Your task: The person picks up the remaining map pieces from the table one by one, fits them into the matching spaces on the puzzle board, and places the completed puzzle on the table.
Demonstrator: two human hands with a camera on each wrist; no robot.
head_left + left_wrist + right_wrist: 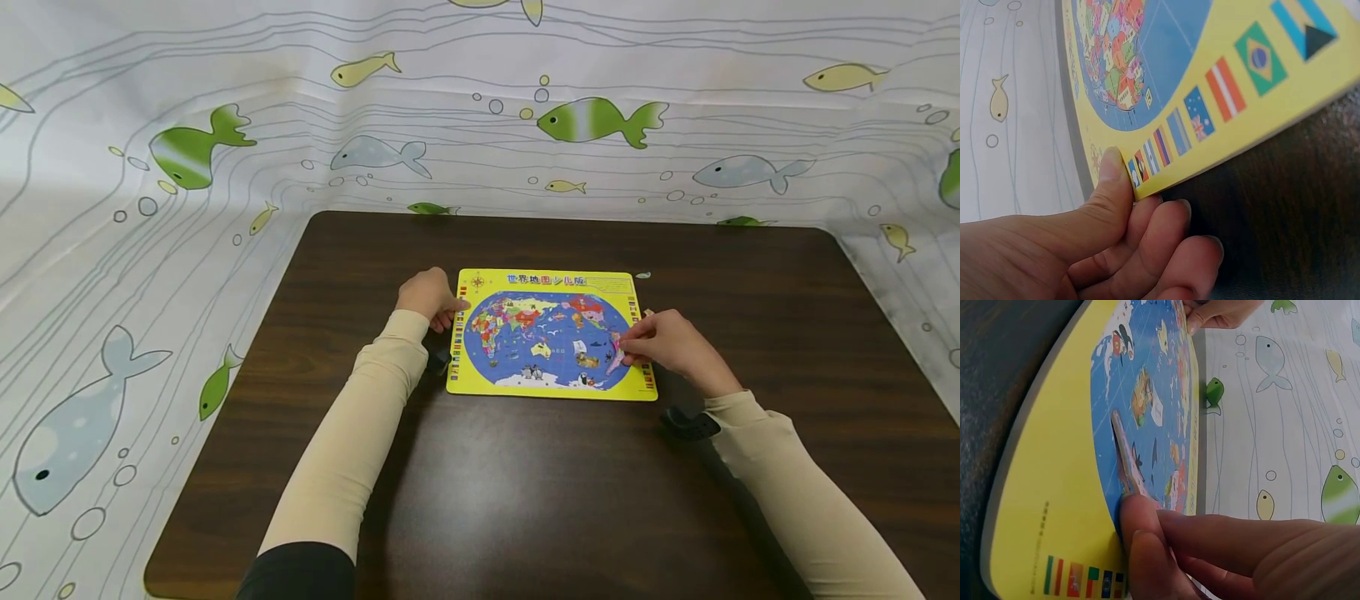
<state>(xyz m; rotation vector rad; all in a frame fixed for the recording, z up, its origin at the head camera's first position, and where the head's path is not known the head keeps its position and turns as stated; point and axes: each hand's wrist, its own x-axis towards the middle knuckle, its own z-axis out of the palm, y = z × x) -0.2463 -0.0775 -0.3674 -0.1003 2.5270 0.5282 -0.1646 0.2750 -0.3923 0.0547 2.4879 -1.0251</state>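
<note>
Brightly yellow-rimmed map [517, 337], left hand [429, 298] pinching it — right hand [673, 343], seemingly pink piece [617, 354]

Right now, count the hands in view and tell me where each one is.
2. The left hand pinches the left edge of the yellow map board, near its far corner; the right hand holds a tilted pink piece at the map's right side.

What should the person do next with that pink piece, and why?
Probably the right hand should lower the pink piece flat onto the map board: it is pinched at one end and stands tilted against the printed map, while the left hand grips the board's edge, which should help steady it.
</note>
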